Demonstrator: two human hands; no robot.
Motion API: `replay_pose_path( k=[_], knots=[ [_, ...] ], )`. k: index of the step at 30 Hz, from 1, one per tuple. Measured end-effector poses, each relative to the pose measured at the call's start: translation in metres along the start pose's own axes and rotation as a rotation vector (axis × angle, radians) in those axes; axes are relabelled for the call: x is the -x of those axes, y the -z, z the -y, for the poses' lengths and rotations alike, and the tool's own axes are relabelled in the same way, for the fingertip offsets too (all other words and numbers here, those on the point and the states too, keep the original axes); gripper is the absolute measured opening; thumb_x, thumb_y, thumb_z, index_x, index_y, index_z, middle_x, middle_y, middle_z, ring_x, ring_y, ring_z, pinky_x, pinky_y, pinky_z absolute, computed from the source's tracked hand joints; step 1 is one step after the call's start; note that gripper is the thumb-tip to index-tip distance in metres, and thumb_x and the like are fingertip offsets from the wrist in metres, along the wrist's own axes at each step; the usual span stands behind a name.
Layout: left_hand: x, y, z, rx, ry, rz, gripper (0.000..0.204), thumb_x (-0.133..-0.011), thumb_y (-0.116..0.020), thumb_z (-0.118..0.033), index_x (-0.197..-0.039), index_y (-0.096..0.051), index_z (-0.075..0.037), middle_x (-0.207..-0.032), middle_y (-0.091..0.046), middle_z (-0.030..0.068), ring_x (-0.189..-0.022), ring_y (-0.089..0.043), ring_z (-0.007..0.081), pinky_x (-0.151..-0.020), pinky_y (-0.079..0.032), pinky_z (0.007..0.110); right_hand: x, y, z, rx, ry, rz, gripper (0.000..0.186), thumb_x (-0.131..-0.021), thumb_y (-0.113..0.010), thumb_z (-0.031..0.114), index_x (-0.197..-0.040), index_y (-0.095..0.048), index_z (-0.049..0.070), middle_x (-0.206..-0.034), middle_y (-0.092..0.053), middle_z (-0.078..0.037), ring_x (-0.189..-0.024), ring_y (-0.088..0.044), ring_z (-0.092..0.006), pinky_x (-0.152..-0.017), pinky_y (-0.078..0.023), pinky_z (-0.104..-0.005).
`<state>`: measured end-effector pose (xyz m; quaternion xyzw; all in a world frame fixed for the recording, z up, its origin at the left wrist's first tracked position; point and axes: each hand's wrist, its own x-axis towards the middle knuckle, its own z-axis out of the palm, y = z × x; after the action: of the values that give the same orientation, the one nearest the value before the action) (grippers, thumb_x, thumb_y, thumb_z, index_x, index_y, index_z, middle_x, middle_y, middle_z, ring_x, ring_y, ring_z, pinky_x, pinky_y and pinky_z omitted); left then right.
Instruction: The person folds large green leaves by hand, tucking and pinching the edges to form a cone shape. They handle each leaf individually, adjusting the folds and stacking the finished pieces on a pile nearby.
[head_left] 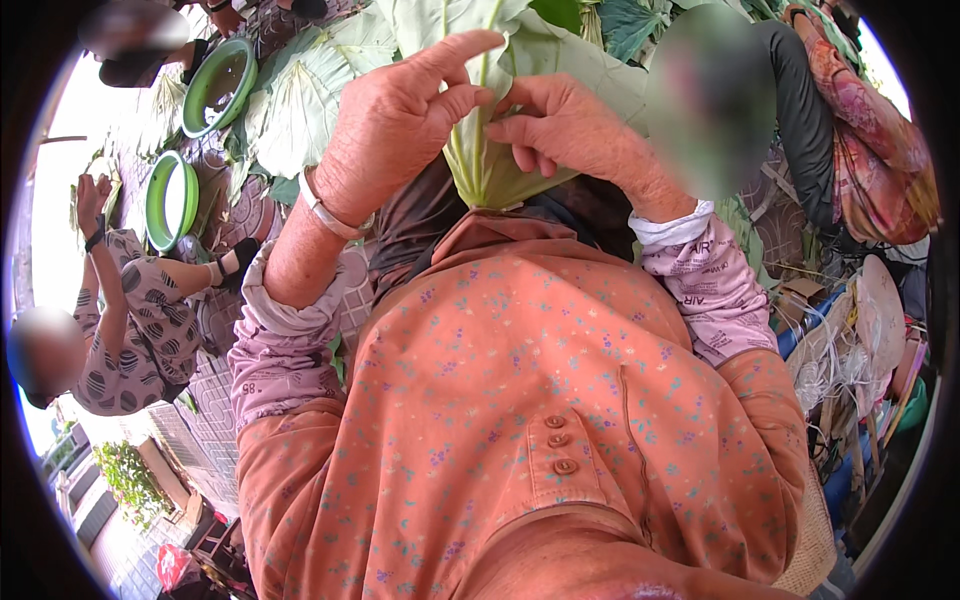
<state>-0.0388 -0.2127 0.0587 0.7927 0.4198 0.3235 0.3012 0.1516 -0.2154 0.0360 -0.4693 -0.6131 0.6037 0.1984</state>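
Note:
A large pale-green leaf [474, 182] with thick ribs fanning from a narrow base stands in front of my lap. Over its middle my left hand [400, 120] has the index finger and thumb stretched out with a gap between them; its other fingers are mostly hidden. Facing it, my right hand [572, 135] is closed in a pinch, thumb against index finger, in front of the leaf's ribs. The two hands' fingertips almost meet. Whatever sits in the right pinch is too small to make out. A pale bracelet [328, 208] circles my left wrist.
More broad leaves [300, 115] lie on the paving ahead and to the left. Two green basins [152, 205] stand at the left. One person [140, 315] sits at the left, another in a patterned sleeve [880, 140] at the far right. Plastic bags and clutter [835, 350] lie at my right.

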Motion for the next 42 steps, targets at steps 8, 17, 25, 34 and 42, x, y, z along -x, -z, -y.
replay_pose_path(
  k=[8, 17, 25, 34, 42],
  knots=[
    [0.003, 0.013, 0.017, 0.506, 0.24, -0.005, 0.035, -0.087, -0.06, -0.031, -0.105, -0.058, 0.0, -0.088, -0.062, 0.0034, -0.079, -0.055, 0.0093, -0.072, -0.044, 0.023, 0.004, 0.054, 0.038, -0.178, 0.322, -0.438, 0.018, -0.085, -0.061, 0.022, -0.09, -0.062, 0.005, -0.058, -0.057, 0.001, -0.045, -0.048, -0.0039, -0.042, -0.036, -0.0184],
    [-0.023, -0.01, 0.0, 0.968, 0.183, -0.127, 0.029, -0.092, -0.05, -0.019, -0.115, -0.054, -0.001, -0.108, -0.059, 0.0043, -0.093, -0.054, 0.0114, -0.083, -0.042, 0.029, 0.0, 0.044, 0.052, -0.22, 0.445, -0.514, 0.019, -0.086, -0.06, 0.019, -0.094, -0.059, 0.002, -0.06, -0.057, -0.001, -0.049, -0.05, -0.0053, -0.044, -0.041, -0.0189],
    [-0.057, -0.016, 0.0, 0.931, 0.035, -0.318, 0.021, -0.091, -0.053, -0.018, -0.103, -0.059, -0.003, -0.084, -0.057, -0.004, -0.075, -0.046, 0.005, -0.072, -0.039, 0.021, -0.012, 0.05, 0.066, -0.017, 0.439, -0.558, 0.025, -0.091, -0.052, 0.024, -0.091, -0.061, 0.001, -0.059, -0.057, -0.002, -0.046, -0.048, -0.0054, -0.043, -0.039, -0.0199],
    [-0.102, -0.018, 0.026, 0.687, -0.017, -0.357, 0.017, -0.09, -0.056, -0.016, -0.094, -0.056, 0.0, -0.073, -0.05, -0.0057, -0.067, -0.038, 0.0018, -0.057, -0.035, 0.017, -0.04, 0.065, 0.054, 0.099, 0.358, -0.482, 0.019, -0.091, -0.05, 0.02, -0.087, -0.052, 0.001, -0.057, -0.055, -0.003, -0.045, -0.049, -0.0077, -0.043, -0.04, -0.0221],
    [-0.14, -0.036, 0.052, 0.473, 0.024, -0.233, 0.017, -0.089, -0.056, -0.015, -0.095, -0.056, 0.002, -0.077, -0.054, -0.0026, -0.07, -0.044, 0.0036, -0.061, -0.039, 0.019, -0.058, 0.091, 0.028, 0.218, 0.275, -0.417, 0.02, -0.09, -0.052, 0.019, -0.088, -0.047, 0.0, -0.057, -0.055, -0.006, -0.047, -0.053, -0.0122, -0.045, -0.043, -0.0266]
  ],
)
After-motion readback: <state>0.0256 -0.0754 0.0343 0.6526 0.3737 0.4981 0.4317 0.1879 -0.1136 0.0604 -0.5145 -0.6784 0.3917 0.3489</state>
